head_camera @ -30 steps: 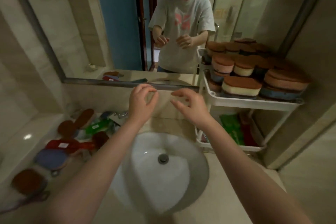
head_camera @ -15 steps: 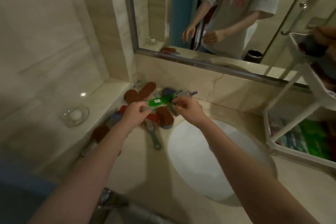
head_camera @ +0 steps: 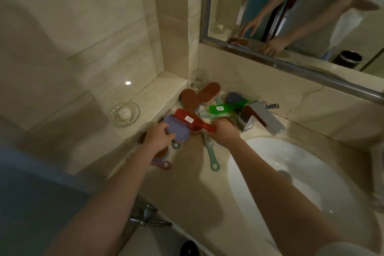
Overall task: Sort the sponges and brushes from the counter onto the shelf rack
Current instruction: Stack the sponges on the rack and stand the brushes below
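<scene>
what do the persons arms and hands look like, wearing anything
Both forearms are bare; no gloves, watch or rings show on the left hand or right hand. A pale short sleeve shows at the top of the right arm.

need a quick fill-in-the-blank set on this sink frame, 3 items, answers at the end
1. The left hand grips the purple pad, which lies partly under the ___ brush.
2. The green brush lies right beside the chrome ___.
3. The glass dish on the ledge holds one ___ ball.
Missing words: red; faucet; white.
</scene>
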